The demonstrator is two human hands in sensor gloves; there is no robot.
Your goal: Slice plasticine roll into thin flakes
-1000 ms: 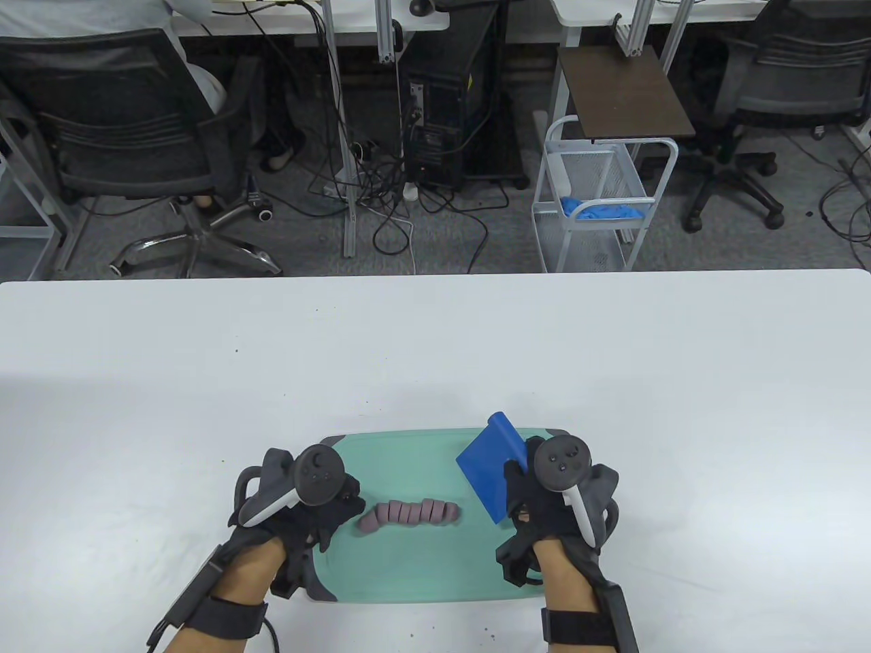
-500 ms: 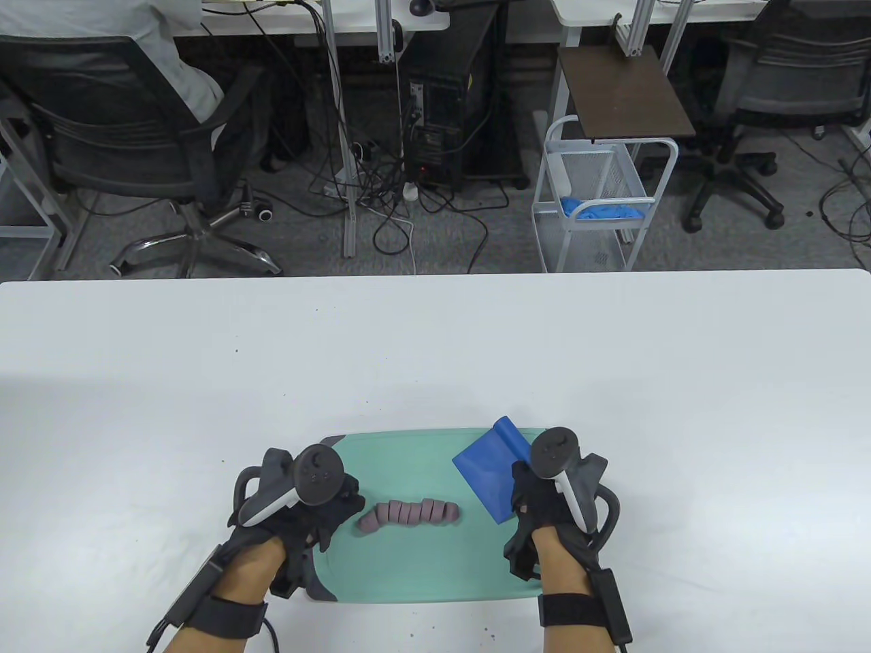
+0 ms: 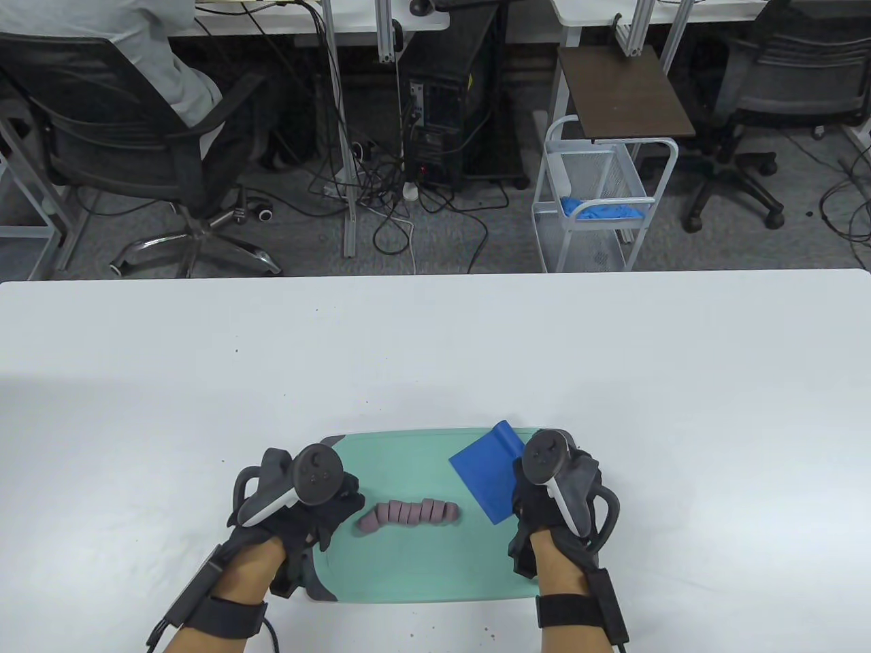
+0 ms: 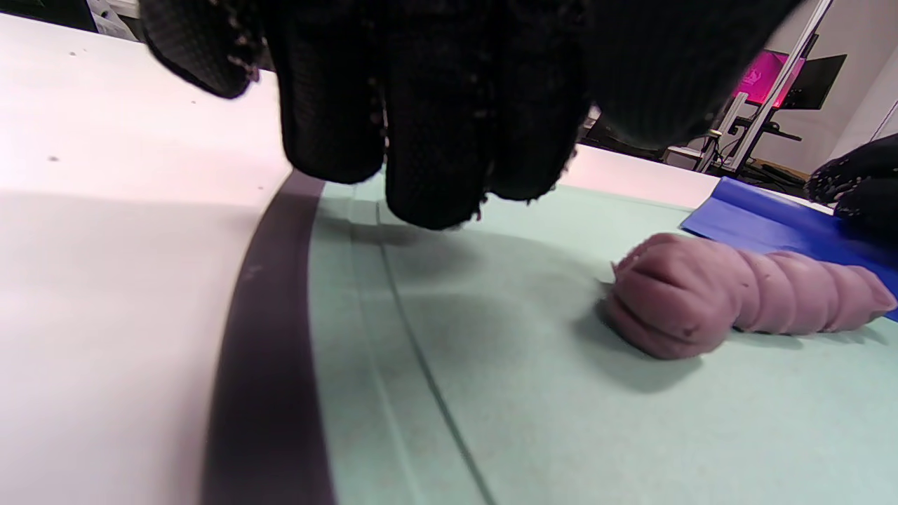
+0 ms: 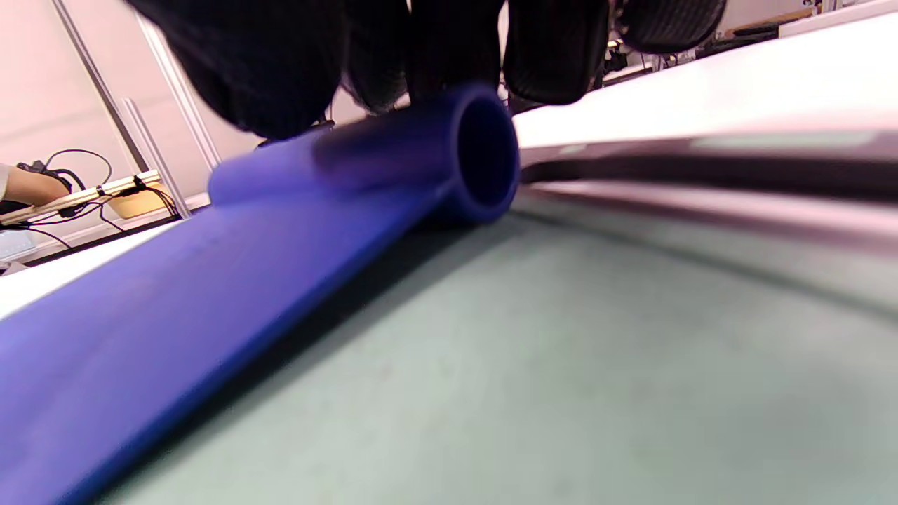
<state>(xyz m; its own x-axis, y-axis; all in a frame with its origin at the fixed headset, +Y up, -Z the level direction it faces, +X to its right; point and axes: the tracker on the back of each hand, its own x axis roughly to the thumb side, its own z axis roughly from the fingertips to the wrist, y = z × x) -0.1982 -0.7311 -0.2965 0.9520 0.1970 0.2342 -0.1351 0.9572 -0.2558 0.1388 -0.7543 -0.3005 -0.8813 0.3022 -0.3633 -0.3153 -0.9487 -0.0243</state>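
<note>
While the mint-green cutting board (image 3: 422, 571) is lying near the front edge of the white table (image 3: 435, 354), I am watching the mauve plasticine roll (image 3: 409, 514) sitting across its middle, already scored into a row of thick segments that are leaning against one another. In the left wrist view the roll (image 4: 736, 298) is resting flat on the board's green surface (image 4: 533, 421), with its blunt end facing the camera.

My left hand (image 3: 306, 507) is resting at the board's left edge, just beside the roll's left end but not touching it. Its gloved fingers (image 4: 435, 126) are hanging together, curled downward above the board's dark rim (image 4: 263, 351), and they are gripping nothing (the fingertips are floating clear of the surface).

My right hand (image 3: 544, 500) is holding the blue plastic scraper (image 3: 486, 473) by its rolled tubular handle over the board's right part, well apart from the roll. In the right wrist view the fingers (image 5: 554, 49) are curling over the top of the scraper's hollow tube (image 5: 484, 151), and the flat blade is sloping away toward the lower left, low over the board (image 5: 561, 393). Whether the blade's edge is touching the board I cannot tell.

Beyond the table, a white wire cart (image 3: 599, 197) is standing on the floor with blue cloth in it.
</note>
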